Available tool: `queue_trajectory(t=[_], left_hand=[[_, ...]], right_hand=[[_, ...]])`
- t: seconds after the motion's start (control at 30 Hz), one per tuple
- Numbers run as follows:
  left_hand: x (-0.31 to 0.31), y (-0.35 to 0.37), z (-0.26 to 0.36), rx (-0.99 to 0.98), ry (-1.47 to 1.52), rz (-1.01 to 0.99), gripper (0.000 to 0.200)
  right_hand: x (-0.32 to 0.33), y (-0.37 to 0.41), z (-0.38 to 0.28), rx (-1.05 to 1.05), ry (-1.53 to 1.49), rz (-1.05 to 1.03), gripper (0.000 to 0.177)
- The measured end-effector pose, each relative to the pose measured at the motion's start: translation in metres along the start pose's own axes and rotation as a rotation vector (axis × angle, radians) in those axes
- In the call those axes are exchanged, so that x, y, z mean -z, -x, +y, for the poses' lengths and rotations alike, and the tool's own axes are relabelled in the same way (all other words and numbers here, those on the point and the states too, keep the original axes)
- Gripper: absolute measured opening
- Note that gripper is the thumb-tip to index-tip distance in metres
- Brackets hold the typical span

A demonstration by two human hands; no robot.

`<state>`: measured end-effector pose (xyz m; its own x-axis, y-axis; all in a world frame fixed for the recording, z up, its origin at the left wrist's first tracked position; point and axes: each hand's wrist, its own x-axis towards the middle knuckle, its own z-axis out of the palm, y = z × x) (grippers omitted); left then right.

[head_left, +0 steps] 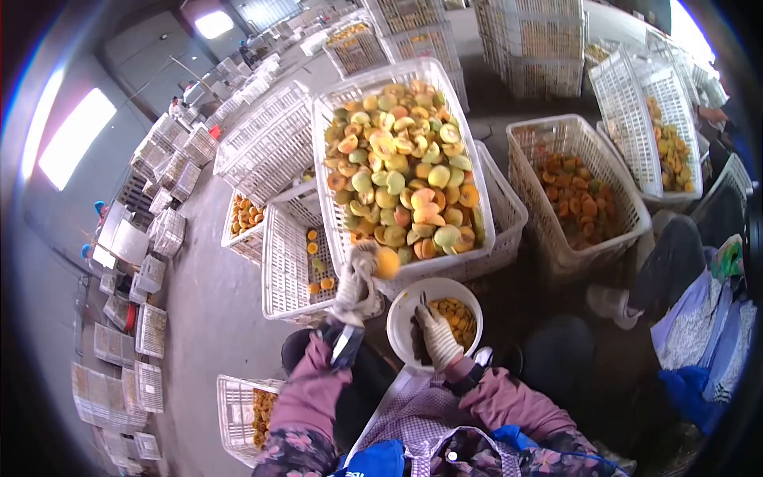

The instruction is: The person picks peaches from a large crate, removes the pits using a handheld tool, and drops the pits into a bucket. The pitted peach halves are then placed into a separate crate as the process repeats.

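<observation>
My left hand (355,280), in a pale knitted glove, is at the near edge of a white plastic crate (486,215) heaped with halved yellow-green peaches (397,171). Its fingers close on an orange peach half (387,263), slightly blurred. Over a white bucket (395,322) is my gloved right hand (442,339), closed around a slim metal tool (422,300) whose tip points up and away from me. Orange-brown peach pits (455,318) lie in the bucket, beside that hand. The tool's lower part is mostly hidden by my fingers.
Under and left of the heaped crate stands another crate (278,278) with a few pieces in it. A crate of orange-brown pieces (584,211) stands to the right. Someone sits at the far right, with a shoe (616,306) near me. Stacked crates (548,48) rise behind.
</observation>
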<state>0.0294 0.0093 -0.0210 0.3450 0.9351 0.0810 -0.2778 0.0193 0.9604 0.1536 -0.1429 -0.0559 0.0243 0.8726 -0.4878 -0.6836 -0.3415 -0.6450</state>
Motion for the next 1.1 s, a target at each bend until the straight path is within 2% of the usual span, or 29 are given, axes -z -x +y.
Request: queue_trajectory(t=[0.03, 0.13, 0.17, 0.2, 0.27, 0.3, 0.33, 0.37, 0.4, 0.47, 0.5, 0.53, 0.6, 0.63, 0.67, 0.7, 0.73, 0.77, 0.8, 0.83, 0.87, 0.9, 0.93, 0.97, 1.0, 1.03, 1.1], left_hand=[[-0.021, 0.032, -0.006, 0.079, -0.071, 0.011, 0.026], [-0.018, 0.065, -0.07, 0.222, 0.189, 0.015, 0.029], [-0.019, 0.069, -0.073, 0.246, 0.237, 0.015, 0.029], [-0.02, 0.072, -0.074, 0.267, 0.285, 0.016, 0.029], [-0.022, 0.077, -0.071, 0.314, 0.283, 0.098, 0.03], [-0.022, 0.078, -0.065, 0.265, 0.202, 0.09, 0.029], [-0.023, 0.079, -0.059, 0.216, 0.119, 0.079, 0.028], [-0.037, 0.077, -0.04, 0.224, -0.066, 0.156, 0.026], [-0.043, 0.075, -0.031, 0.228, -0.067, 0.158, 0.026], [-0.049, 0.072, -0.022, 0.518, 0.352, 0.332, 0.033], [-0.054, 0.072, -0.028, 0.479, 0.267, 0.395, 0.042], [-0.055, 0.071, -0.037, 0.479, 0.269, 0.399, 0.042], [-0.048, 0.068, -0.059, 0.35, 0.297, 0.461, 0.044], [-0.032, 0.074, -0.062, 0.424, 0.319, 0.218, 0.029], [-0.029, 0.074, -0.071, 0.272, 0.203, 0.19, 0.015], [-0.04, 0.078, -0.055, 0.133, -0.02, 0.155, 0.018], [-0.032, 0.075, -0.065, 0.211, 0.196, 0.174, 0.015], [-0.017, 0.07, -0.091, 0.229, 0.247, 0.142, 0.012], [-0.042, 0.079, -0.054, -0.001, 0.221, 0.13, 0.016], [-0.031, 0.077, -0.068, 0.154, 0.437, 0.084, 0.024], [-0.034, 0.077, -0.068, 0.191, 0.525, 0.129, 0.027], [-0.037, 0.079, -0.066, 0.157, 0.469, 0.136, 0.028], [-0.04, 0.08, -0.066, 0.128, 0.415, 0.141, 0.028], [-0.046, 0.084, -0.049, 0.097, 0.297, 0.128, 0.026], [-0.043, 0.083, -0.047, 0.082, 0.303, 0.136, 0.026], [-0.038, 0.081, -0.047, 0.162, 0.394, 0.085, 0.024], [-0.035, 0.078, -0.037, 0.245, 0.504, 0.047, 0.016]], right_hand=[[-0.004, -0.001, -0.005, 0.062, 0.055, 0.007, 0.033], [0.0, -0.017, 0.016, 0.331, 0.287, 0.018, 0.034], [-0.004, -0.01, 0.012, 0.438, 0.453, 0.057, 0.043], [-0.003, -0.009, 0.011, 0.424, 0.459, 0.055, 0.043], [-0.001, -0.009, 0.006, 0.316, 0.892, 0.136, 0.049], [-0.001, -0.008, 0.0, 0.241, 0.978, 0.12, 0.051], [-0.002, -0.006, -0.001, 0.235, 0.978, 0.117, 0.051], [-0.002, -0.004, -0.002, 0.262, 1.068, 0.088, 0.05], [-0.002, -0.004, -0.002, 0.289, 1.156, 0.058, 0.05], [-0.002, -0.005, 0.006, 0.345, 1.091, 0.069, 0.048], [-0.005, -0.002, 0.002, 0.324, 1.086, 0.085, 0.047], [-0.006, -0.001, 0.0, 0.303, 1.082, 0.102, 0.046], [-0.004, -0.004, 0.004, 0.274, 1.091, 0.128, 0.044], [-0.003, -0.006, 0.006, 0.254, 1.102, 0.146, 0.043], [0.007, -0.008, 0.013, 0.424, 1.247, -0.004, 0.041], [0.008, -0.01, 0.015, 0.416, 1.195, -0.037, 0.041], [0.008, -0.013, 0.02, 0.403, 1.142, -0.08, 0.041], [0.022, -0.025, 0.044, 0.56, 0.909, -0.097, 0.038], [0.013, -0.03, 0.047, 0.687, 0.666, -0.107, 0.036], [0.015, -0.029, 0.045, 0.38, 0.397, -0.128, 0.033], [0.005, -0.012, 0.022, 0.066, 0.14, -0.129, 0.032], [0.002, -0.007, 0.013, 0.018, 0.19, -0.158, 0.029], [-0.001, 0.002, 0.003, -0.187, 0.094, -0.154, 0.028], [-0.002, 0.003, 0.0, -0.199, 0.074, -0.161, 0.027], [0.0, 0.005, 0.0, -0.212, 0.053, -0.165, 0.026], [0.009, 0.0, 0.01, -0.21, 0.069, -0.174, 0.026], [0.023, -0.015, 0.032, 0.128, 0.456, -0.168, 0.033]])
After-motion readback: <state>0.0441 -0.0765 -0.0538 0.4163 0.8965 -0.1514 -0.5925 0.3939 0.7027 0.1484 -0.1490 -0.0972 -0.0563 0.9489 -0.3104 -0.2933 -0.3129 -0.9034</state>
